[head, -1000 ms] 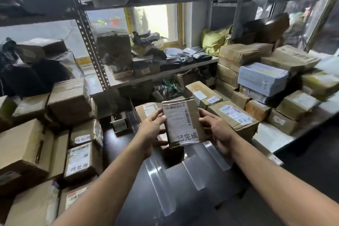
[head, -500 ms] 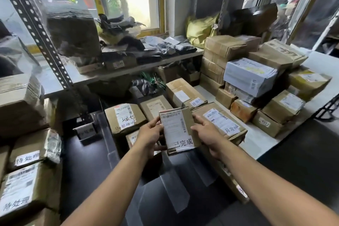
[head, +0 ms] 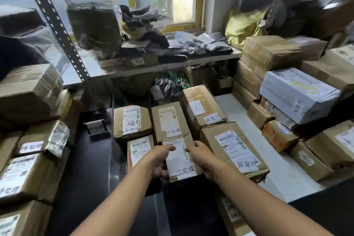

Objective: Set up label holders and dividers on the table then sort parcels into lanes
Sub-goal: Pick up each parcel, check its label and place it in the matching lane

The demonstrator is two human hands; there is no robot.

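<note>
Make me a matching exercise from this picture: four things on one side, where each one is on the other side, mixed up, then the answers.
Things
1. nearer 已完成 parcel
2. label holder
3. yellow bag
4. pale blue box

Places
A. on the back shelf
B. on top of the right stack
C. held between the left hand and right hand
D. standing on the black table

Pairs: 1-C, 2-D, 3-A, 4-B
</note>
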